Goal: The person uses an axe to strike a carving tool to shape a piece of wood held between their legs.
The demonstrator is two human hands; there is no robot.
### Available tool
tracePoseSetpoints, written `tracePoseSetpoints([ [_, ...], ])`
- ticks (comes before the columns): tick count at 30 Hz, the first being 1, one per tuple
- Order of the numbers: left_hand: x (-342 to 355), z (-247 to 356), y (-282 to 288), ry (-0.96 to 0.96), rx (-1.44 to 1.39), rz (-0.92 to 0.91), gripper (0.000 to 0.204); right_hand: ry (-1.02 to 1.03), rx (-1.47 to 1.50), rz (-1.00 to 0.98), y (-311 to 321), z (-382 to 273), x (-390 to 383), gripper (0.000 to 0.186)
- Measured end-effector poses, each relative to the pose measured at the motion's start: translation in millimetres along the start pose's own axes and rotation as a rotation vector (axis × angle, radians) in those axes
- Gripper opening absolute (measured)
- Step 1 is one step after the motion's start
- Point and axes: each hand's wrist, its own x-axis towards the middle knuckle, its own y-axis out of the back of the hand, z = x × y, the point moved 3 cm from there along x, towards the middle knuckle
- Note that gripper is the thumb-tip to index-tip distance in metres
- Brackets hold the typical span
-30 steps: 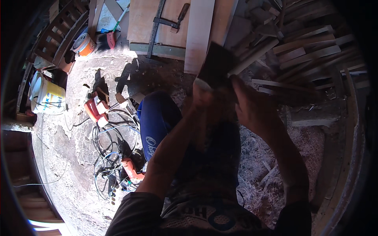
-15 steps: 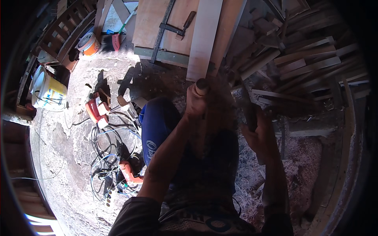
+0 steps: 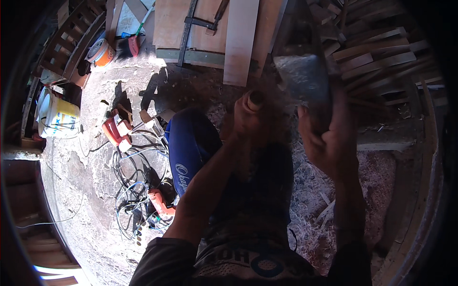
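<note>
My left hand (image 3: 244,118) is closed around a short, round wooden handle (image 3: 256,99), whose blunt end points up above my fist. The lower part of that tool is lost in shadow, so I cannot tell its kind. Off to the right, my right hand (image 3: 330,143) is raised, its fingers wrapped round the dark grip of a tool with a broad grey blade (image 3: 303,76). Motion smears the blade; it stands apart from the wooden handle. Beneath my hands are my legs in blue trousers (image 3: 191,138).
Boards and a bar clamp (image 3: 199,22) lie ahead. Wood offcuts (image 3: 377,57) are heaped at the far right. On the left floor are a red power tool (image 3: 116,128), tangled cables, an orange drill (image 3: 161,204), a white bucket (image 3: 59,117) and an orange-white bucket (image 3: 101,53). Shavings (image 3: 329,195) cover the right.
My right hand has risen with the bladed tool, which now shows its flat grey face. My left hand, still gripping the wooden handle, has moved slightly right. The view has shifted a little.
</note>
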Motion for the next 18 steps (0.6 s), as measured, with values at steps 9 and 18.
tracePoseSetpoints([
  [9,-32,20,-2,0.065,-0.315,-0.027,0.009,-0.133,-0.237,-0.404,-40,43,-32,0.061],
  [18,13,33,21,-0.027,0.092,0.013,0.019,-0.217,0.047,-0.223,-19,40,-31,0.058],
])
